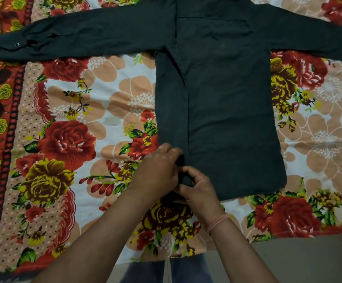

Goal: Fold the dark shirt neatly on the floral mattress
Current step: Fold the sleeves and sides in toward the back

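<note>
The dark shirt (223, 103) lies flat and front-up on the floral mattress (96, 111), its sleeves stretched out to the left and right. The collar end is cut off by the top edge of the view. Down at the hem, on the front placket, my left hand (158, 172) pinches the shirt's left front edge. My right hand (198, 190) curls its fingers and thumb round the placket just beside it. The two hands touch each other there.
The left sleeve's cuff (12, 45) with a button reaches the mattress's red patterned border (0, 123). A grey floor strip (301, 260) runs along the near edge at the lower right, and my blue trouser legs (166, 270) show below.
</note>
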